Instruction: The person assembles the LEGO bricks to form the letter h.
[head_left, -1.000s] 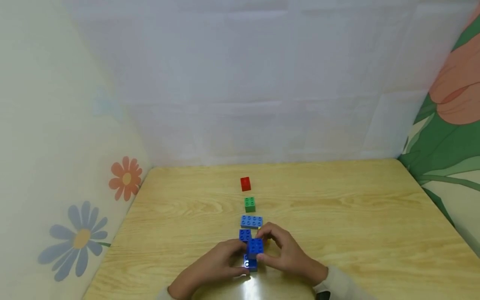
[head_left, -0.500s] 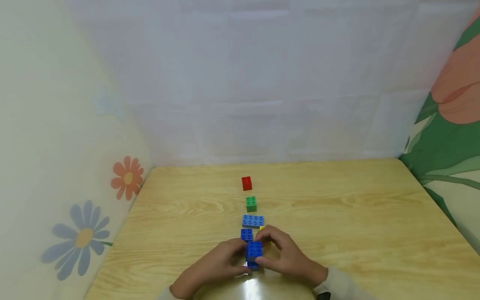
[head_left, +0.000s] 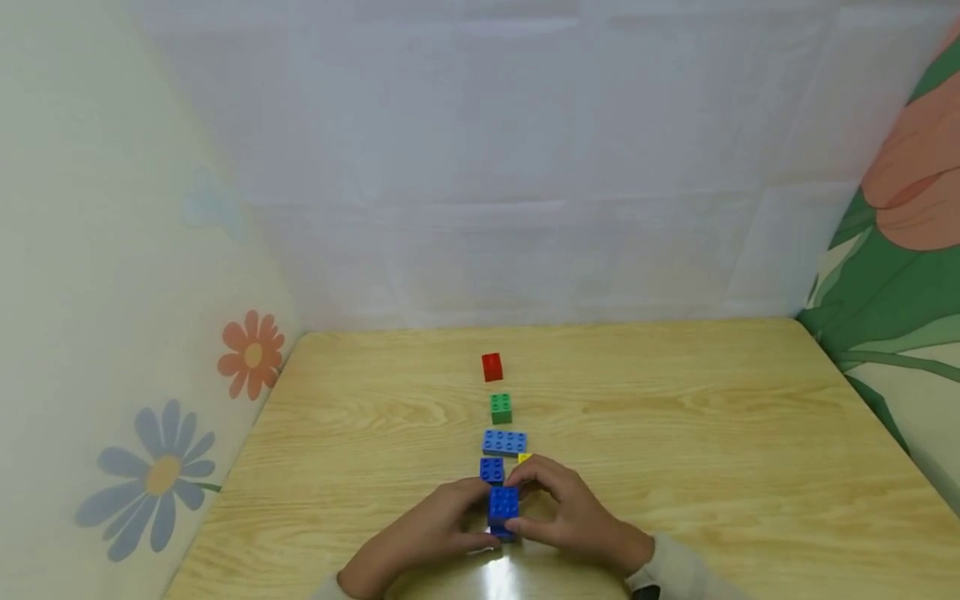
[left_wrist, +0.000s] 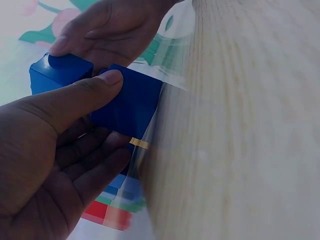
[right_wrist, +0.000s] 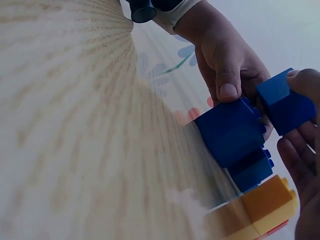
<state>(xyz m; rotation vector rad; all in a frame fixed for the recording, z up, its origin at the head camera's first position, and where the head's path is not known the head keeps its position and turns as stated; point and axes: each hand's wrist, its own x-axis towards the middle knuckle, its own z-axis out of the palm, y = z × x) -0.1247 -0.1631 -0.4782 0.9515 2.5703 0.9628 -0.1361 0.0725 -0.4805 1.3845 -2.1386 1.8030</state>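
Observation:
My right hand [head_left: 562, 512] pinches a dark blue toy building brick [head_left: 504, 503] between thumb and fingers, studs up. Beneath it a second dark blue brick [right_wrist: 230, 132] stands on the table, gripped by my left hand [head_left: 435, 525] with the thumb on its near side. In the right wrist view a small gap shows between the held brick [right_wrist: 285, 102] and the studs of the lower one. From the head view the upper brick hides most of the lower one. A smaller blue brick [head_left: 492, 470] stands just beyond my left fingers.
Farther back on the wooden table [head_left: 675, 417] a light blue brick [head_left: 505, 442], a green brick [head_left: 501, 408] and a red brick [head_left: 492, 367] stand in a line. A yellow brick [right_wrist: 270, 205] is partly hidden behind my right hand. White sheeting [head_left: 510, 167] hangs behind the table.
My right hand has brought its blue brick slightly left and towards me, so it now covers most of the lower brick. The left hand has stayed nearly still.

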